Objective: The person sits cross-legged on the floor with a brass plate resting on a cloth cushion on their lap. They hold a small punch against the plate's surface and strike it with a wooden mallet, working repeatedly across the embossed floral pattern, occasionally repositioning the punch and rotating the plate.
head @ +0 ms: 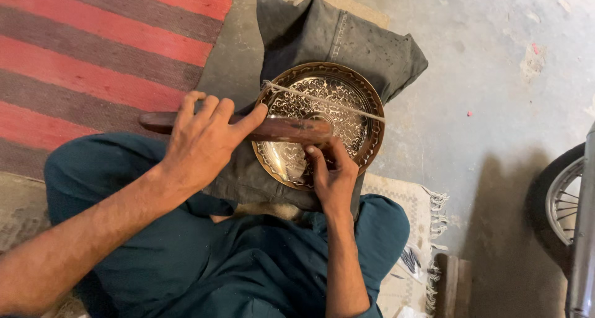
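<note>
Pretty tight around the engraved plate (pixel 322 123): wooden stick (pixel 273 129) and a taut string (pixel 322 100) cross it, dark cushion (pixel 334 36) underneath. Bare concrete floor (pixel 489 82) right is open until the wheel (pixel 561 197).

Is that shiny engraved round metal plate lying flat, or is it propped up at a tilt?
Tilted. The engraved round metal plate leans on the dark grey cloth cushion, a pale cord stretched across its face.

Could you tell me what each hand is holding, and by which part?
The left hand has a grip around the wooden stick near its middle. The right hand presses fingertips on the engraved plate; any tool there cannot be told.
</note>
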